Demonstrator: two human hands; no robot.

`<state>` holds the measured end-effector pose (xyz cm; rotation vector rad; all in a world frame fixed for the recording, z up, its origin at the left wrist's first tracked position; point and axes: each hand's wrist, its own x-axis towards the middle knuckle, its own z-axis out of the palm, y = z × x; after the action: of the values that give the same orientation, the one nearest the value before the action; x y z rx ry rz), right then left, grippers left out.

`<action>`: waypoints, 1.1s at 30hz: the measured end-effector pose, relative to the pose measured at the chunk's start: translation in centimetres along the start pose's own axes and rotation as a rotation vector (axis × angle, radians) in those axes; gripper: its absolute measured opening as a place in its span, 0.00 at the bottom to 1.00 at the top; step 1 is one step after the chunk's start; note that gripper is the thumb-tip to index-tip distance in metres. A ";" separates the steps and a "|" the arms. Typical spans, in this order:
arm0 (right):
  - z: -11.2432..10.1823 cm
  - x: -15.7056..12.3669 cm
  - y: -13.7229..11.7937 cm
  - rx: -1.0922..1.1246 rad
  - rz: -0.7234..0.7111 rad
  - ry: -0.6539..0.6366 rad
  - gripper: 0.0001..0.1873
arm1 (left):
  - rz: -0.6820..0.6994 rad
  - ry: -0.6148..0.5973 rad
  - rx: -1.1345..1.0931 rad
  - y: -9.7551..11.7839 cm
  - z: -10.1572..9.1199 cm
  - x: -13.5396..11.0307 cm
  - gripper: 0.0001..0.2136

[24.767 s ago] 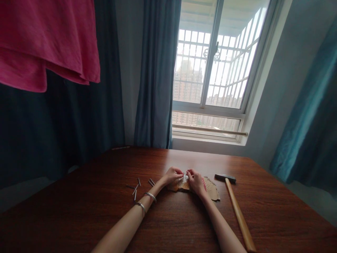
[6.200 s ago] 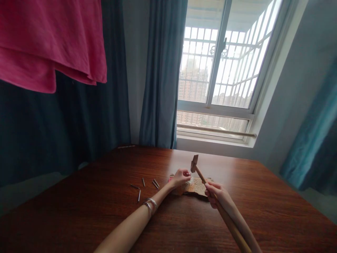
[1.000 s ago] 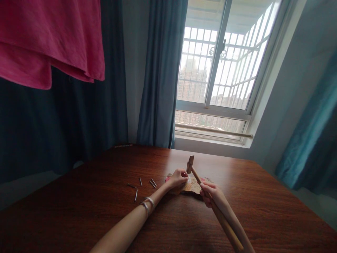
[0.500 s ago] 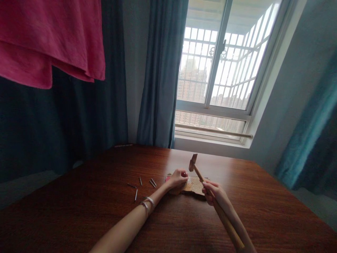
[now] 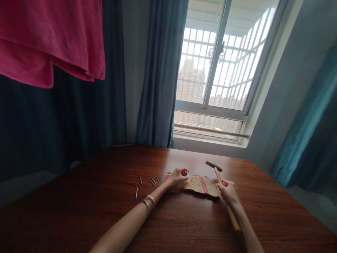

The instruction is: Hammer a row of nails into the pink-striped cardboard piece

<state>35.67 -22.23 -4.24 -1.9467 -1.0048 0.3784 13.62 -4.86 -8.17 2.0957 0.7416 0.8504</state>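
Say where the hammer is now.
In the head view, the hammer is right of centre, held in the right hand, beside the right end of the dotted sheet.

Brown wood-grain table (image 5: 184,225) | perforated cardboard (image 5: 195,185) | five thin metal rods (image 5: 136,193)

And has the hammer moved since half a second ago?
Yes, rightward: the hammer head was left of the foot of the window's middle bar; now it is right of it.
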 end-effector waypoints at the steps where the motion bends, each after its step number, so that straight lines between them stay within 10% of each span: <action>1: -0.3 0.3 0.5 -0.104 -0.016 0.018 0.20 | -0.003 -0.003 -0.030 0.1 0.0 0.0 0.17; 10: -0.8 1.2 2.4 -0.437 -0.040 0.000 0.17 | 0.022 0.040 -0.076 0.7 -0.6 0.0 0.36; 33: -0.5 0.9 3.0 -0.614 0.006 0.000 0.18 | -0.131 0.279 -0.287 -1.0 -2.5 0.4 0.24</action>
<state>38.01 -22.63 -6.30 -2.4890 -1.2122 0.0684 11.80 -2.96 -7.60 1.6770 0.8376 1.1186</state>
